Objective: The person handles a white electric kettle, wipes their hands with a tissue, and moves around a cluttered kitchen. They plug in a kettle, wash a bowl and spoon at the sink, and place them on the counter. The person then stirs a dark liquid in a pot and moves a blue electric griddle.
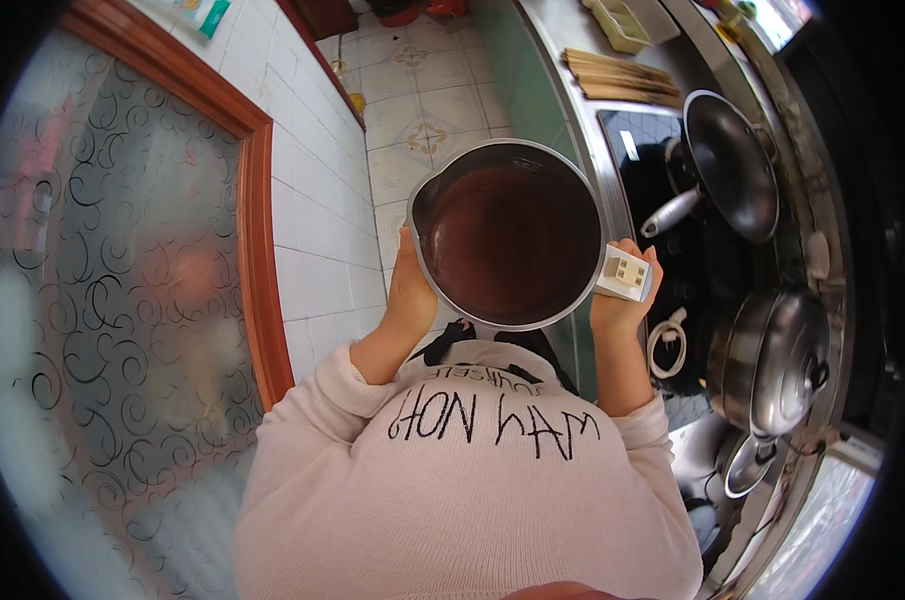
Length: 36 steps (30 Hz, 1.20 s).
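Note:
Before my chest I hold an electric cooking pot (509, 240) with a dark inside, a pale rim and a small pouring lip at its left. A reddish-brown tone covers its bottom; whether that is liquid or a reflection I cannot tell. My left hand (411, 289) supports the pot's left outer wall, its fingers mostly hidden behind it. On the other side my right hand (625, 307) grips the white handle (623, 271), which has a cream power socket in its top.
At right, a stovetop (636, 161) bears a frying pan (730, 165), a coiled white cord (668, 345) and a lidded steel pot (771, 364). Wooden chopsticks (617, 77) lie beyond, near a cream plastic tray (619, 26). A tiled wall (317, 247) and a framed frosted-glass door (152, 262) stand left.

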Motion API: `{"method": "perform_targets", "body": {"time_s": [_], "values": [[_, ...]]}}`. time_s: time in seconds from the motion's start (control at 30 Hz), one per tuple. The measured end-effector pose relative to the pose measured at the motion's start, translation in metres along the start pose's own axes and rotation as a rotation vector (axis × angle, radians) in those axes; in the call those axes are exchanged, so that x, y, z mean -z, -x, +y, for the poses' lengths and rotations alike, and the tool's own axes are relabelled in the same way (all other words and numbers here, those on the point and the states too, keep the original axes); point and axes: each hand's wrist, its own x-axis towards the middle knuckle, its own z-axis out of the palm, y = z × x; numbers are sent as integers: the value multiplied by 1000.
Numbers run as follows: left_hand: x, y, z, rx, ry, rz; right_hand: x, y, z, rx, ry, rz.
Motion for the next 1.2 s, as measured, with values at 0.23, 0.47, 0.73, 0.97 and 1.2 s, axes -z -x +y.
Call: {"method": "perform_targets", "body": {"time_s": [0.23,0.47,0.73,0.97,1.2], "values": [[53,-57,2,21,-151,319,-94,-96,34,-189,115,-165],[75,-142,10,4,-332,513,-146,-206,43,-344,131,-453],[76,-238,7,-40,-122,626,-197,-320,62,-343,143,-527],[92,-336,-2,6,9,579,-220,-389,79,-382,150,-304],[137,-468,-7,-67,-5,349,-262,-481,110,-235,-3,-211]]}}
